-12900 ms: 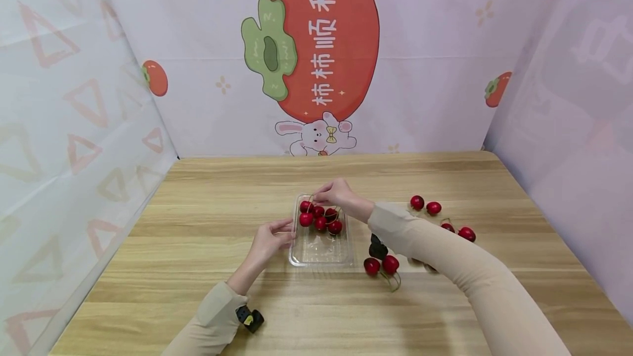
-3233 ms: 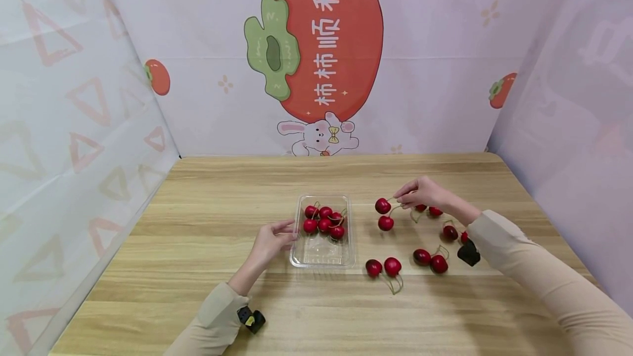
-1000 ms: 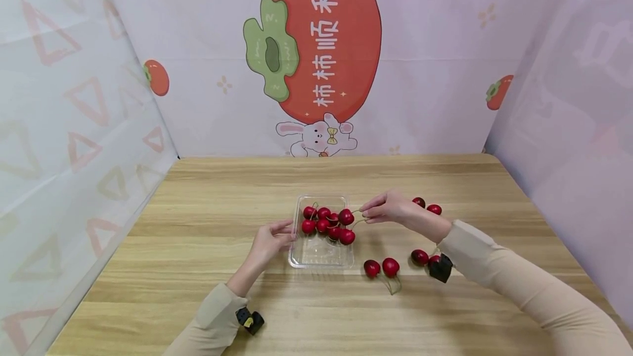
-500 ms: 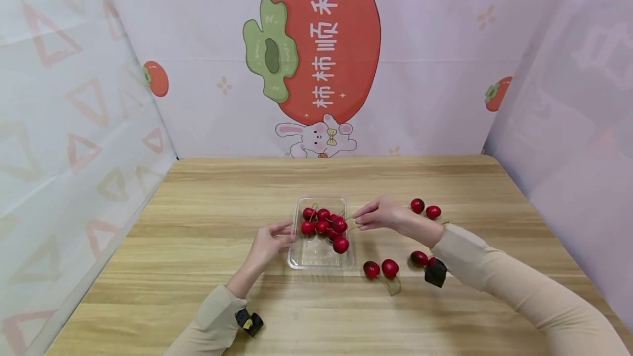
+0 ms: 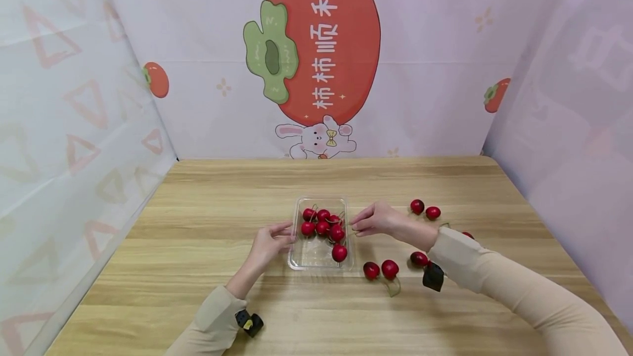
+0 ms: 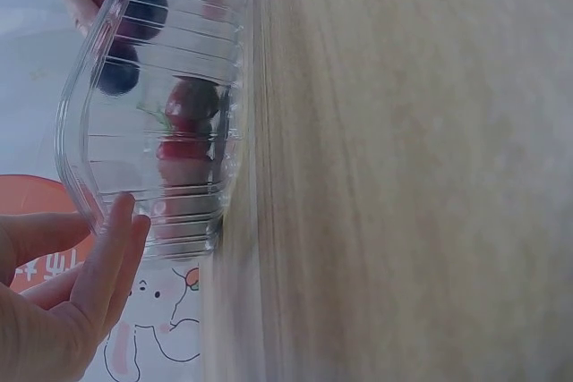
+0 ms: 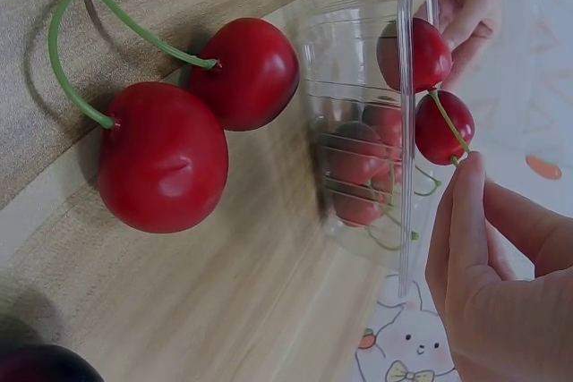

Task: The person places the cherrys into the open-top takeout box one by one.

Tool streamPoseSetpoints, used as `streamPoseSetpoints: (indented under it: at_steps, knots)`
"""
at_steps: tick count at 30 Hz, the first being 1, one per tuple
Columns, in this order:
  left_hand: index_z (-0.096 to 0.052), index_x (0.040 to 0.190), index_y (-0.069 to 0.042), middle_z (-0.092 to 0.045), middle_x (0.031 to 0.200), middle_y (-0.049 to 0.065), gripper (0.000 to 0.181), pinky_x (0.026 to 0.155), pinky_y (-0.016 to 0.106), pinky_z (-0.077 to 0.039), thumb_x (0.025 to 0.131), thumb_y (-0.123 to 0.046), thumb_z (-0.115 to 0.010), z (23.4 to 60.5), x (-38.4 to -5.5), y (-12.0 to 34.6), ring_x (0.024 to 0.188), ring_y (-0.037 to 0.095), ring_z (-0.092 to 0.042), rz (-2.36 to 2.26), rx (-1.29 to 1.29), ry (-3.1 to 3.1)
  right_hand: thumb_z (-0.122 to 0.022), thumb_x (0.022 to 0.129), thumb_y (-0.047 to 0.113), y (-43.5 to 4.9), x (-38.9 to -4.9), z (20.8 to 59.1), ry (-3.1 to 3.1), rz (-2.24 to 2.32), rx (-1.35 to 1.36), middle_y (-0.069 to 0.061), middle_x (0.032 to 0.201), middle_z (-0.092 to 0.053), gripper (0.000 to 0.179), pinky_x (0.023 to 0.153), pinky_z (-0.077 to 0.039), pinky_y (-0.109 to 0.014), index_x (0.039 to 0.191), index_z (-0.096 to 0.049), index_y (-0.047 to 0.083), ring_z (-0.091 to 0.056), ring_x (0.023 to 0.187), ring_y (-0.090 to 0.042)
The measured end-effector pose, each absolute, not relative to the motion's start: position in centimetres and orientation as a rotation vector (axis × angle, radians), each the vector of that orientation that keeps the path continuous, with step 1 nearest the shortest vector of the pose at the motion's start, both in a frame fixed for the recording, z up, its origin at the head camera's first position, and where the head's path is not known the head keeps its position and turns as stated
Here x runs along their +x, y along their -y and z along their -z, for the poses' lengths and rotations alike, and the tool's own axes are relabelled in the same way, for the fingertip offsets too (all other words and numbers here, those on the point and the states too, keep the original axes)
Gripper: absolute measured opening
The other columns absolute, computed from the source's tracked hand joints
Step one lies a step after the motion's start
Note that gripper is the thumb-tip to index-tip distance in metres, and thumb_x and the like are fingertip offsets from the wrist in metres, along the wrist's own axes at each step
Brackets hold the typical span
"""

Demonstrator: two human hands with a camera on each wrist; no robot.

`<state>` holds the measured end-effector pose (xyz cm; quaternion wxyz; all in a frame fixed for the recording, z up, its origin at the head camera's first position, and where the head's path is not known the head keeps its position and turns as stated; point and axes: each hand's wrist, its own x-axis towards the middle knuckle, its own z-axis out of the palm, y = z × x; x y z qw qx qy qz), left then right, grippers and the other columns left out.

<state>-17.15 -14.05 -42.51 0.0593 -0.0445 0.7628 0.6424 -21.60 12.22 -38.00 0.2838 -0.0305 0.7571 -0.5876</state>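
Note:
My right hand (image 5: 378, 220) pinches the green stems of a pair of cherries between thumb and fingertips, at the right rim of a clear plastic container (image 5: 316, 260). In the right wrist view, one held cherry (image 7: 445, 127) and its twin (image 7: 421, 55) hang over the rim, inside the container's opening. In the head view the lower one (image 5: 339, 252) lies nearest the front. Several other cherries (image 5: 309, 228) sit in the container's far half. My left hand (image 5: 269, 243) touches the container's left side with fairly straight fingers (image 6: 112, 243), resting at the rim and outer wall.
On the wooden table (image 5: 198, 257), right of the container, lie a front pair of cherries (image 5: 389, 269), another cherry (image 5: 418, 259) beside the right cuff and a far pair (image 5: 432, 212). The right sleeve (image 5: 494, 279) partly hides a cherry (image 5: 467, 235). A printed cloth (image 5: 420, 98) stands behind.
Before, my right hand lifted a cherry pair from the table's right side and carried it left. Over the last second it has lowered the pair into the container. The left hand has stayed put.

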Motion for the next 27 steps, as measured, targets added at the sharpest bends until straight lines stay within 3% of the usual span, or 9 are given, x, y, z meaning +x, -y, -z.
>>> streamPoseSetpoints:
  at_steps: [6, 27]
  knots:
    - [-0.051, 0.116, 0.01, -0.059, 0.102, 0.027, 0.039, 0.068, 0.034, -0.057, 0.078, 0.006, -0.06, 42.6, -17.2, 14.0, 0.083, 0.03, -0.063, -1.937, -0.143, -2.307, -0.058, 0.08, -0.007, -12.0, -21.4, 38.2, -2.023, 1.572, -0.065, -0.018, 0.09, -0.065, 0.024, 0.07, -0.056, -0.029, 0.102, -0.057, -0.017, -0.063, 0.064, -0.013]
    - [-0.052, 0.115, 0.01, -0.059, 0.101, 0.027, 0.039, 0.068, 0.035, -0.057, 0.077, 0.009, -0.059, 42.6, -17.4, 14.0, 0.081, 0.03, -0.063, -1.943, -0.142, -2.312, -0.06, 0.078, -0.008, -11.1, -21.6, 38.5, -2.033, 1.535, -0.086, -0.013, 0.079, -0.066, 0.021, 0.07, -0.056, -0.032, 0.097, -0.06, -0.017, -0.062, 0.061, -0.013]
